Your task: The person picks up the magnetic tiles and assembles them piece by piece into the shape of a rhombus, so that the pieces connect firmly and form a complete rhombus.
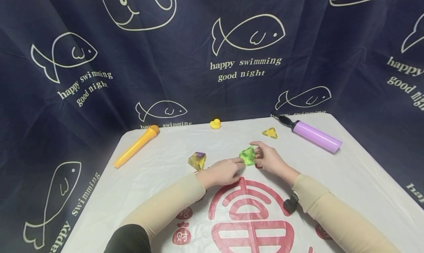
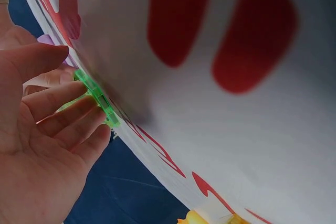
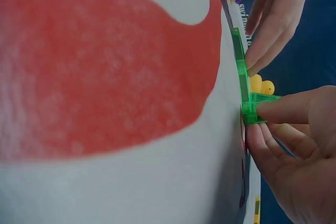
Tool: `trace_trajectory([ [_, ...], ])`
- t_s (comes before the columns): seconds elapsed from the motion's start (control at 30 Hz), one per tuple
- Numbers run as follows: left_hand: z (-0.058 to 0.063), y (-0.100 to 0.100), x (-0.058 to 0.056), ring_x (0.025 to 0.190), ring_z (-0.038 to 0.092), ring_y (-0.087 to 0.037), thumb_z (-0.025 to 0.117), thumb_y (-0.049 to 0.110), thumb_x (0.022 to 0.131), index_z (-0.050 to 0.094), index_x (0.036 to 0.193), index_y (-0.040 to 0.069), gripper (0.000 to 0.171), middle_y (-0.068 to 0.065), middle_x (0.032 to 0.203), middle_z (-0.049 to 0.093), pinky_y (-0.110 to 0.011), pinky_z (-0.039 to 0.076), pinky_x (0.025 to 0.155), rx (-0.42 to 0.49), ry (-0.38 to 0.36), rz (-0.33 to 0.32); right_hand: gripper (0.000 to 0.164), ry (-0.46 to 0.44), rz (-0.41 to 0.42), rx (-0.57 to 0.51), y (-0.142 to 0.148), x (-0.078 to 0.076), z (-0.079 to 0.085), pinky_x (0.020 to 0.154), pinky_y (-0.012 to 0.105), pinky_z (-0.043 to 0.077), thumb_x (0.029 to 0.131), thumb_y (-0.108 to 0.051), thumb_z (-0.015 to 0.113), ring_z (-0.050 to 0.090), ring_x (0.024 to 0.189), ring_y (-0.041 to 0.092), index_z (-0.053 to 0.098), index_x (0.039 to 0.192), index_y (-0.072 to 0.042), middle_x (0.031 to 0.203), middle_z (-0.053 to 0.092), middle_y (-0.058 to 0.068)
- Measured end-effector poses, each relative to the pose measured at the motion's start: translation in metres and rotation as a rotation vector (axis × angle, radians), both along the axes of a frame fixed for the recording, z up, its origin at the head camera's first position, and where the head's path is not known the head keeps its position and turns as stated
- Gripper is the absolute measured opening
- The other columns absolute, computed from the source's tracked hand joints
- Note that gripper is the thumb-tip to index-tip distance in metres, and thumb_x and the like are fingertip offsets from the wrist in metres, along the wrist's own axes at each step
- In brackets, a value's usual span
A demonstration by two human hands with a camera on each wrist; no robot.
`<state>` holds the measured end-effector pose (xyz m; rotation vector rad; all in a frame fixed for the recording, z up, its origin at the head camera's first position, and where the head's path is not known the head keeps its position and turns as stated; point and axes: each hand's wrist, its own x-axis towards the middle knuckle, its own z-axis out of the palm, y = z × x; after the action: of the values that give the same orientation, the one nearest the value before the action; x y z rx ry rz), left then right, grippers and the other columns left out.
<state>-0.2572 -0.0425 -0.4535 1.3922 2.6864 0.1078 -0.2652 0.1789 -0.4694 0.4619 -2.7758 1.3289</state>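
Observation:
Green see-through magnetic tiles (image 1: 247, 156) lie on the white tablecloth, between both hands. In the right wrist view one green tile (image 3: 240, 64) is flat on the cloth and another green tile (image 3: 266, 97) stands up from it at one end. My right hand (image 1: 269, 160) pinches the raised tile between thumb and fingers. From the other side, my left hand (image 1: 225, 171) touches the flat tile's edge with extended fingertips, its thumb held apart, as the left wrist view shows. A yellow-and-purple tile shape (image 1: 197, 160) rests left of the hands.
A yellow triangular tile (image 1: 270, 132) lies beyond the right hand. At the back edge sits a yellow rubber duck (image 1: 215, 124). An orange microphone-shaped stick (image 1: 136, 147) lies on the left, a purple hand pump (image 1: 316, 136) on the right. A dark fish-print curtain (image 1: 185, 69) hangs behind.

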Motion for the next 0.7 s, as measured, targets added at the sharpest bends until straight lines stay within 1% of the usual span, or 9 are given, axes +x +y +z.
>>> trace_trajectory([
  [0.2, -0.0005, 0.0002, -0.0005, 0.131, 0.055, -0.019, 0.066, 0.02, 0.098, 0.062, 0.136, 0.007, 0.041, -0.009, 0.146, 0.055, -0.026, 0.042, 0.109, -0.001, -0.008, 0.0, 0.062, 0.004, 0.015, 0.011, 0.0003, 0.0019, 0.0013, 0.066, 0.032, 0.06, 0.081, 0.013, 0.069, 0.068, 0.097, 0.036, 0.051, 0.14, 0.005, 0.104, 0.069, 0.02],
  [0.33, -0.0006, -0.0015, -0.0025, 0.131, 0.056, -0.019, 0.067, 0.019, 0.097, 0.062, 0.137, 0.007, 0.042, -0.01, 0.146, 0.055, -0.026, 0.043, 0.109, 0.016, -0.023, -0.005, 0.062, -0.004, 0.016, 0.023, 0.0005, 0.0018, 0.0012, 0.066, 0.032, 0.06, 0.081, 0.012, 0.07, 0.068, 0.098, 0.036, 0.051, 0.14, 0.005, 0.104, 0.069, 0.02],
  [0.43, -0.0014, -0.0037, -0.0051, 0.131, 0.056, -0.02, 0.066, 0.018, 0.095, 0.061, 0.138, 0.006, 0.045, -0.011, 0.146, 0.055, -0.027, 0.042, 0.109, 0.028, -0.029, 0.007, 0.062, -0.011, 0.015, 0.028, 0.0004, 0.0016, 0.001, 0.066, 0.032, 0.06, 0.081, 0.011, 0.071, 0.068, 0.097, 0.036, 0.051, 0.14, 0.005, 0.103, 0.069, 0.019],
  [0.6, -0.0034, -0.0057, -0.0085, 0.134, 0.053, -0.022, 0.063, 0.018, 0.094, 0.059, 0.141, 0.004, 0.049, -0.013, 0.15, 0.052, -0.028, 0.041, 0.111, 0.022, -0.034, 0.032, 0.064, -0.022, 0.019, 0.027, 0.0012, 0.0008, 0.0001, 0.065, 0.032, 0.059, 0.08, 0.01, 0.072, 0.068, 0.095, 0.033, 0.051, 0.14, 0.006, 0.102, 0.069, 0.017],
  [0.7, -0.0045, -0.006, -0.0093, 0.137, 0.051, -0.023, 0.063, 0.019, 0.095, 0.058, 0.141, 0.003, 0.049, -0.014, 0.152, 0.05, -0.029, 0.04, 0.112, 0.008, -0.034, 0.035, 0.068, -0.046, 0.058, 0.019, 0.0052, 0.0003, 0.0014, 0.073, 0.035, 0.06, 0.079, 0.007, 0.075, 0.068, 0.099, 0.033, 0.049, 0.142, 0.006, 0.107, 0.07, 0.019],
])
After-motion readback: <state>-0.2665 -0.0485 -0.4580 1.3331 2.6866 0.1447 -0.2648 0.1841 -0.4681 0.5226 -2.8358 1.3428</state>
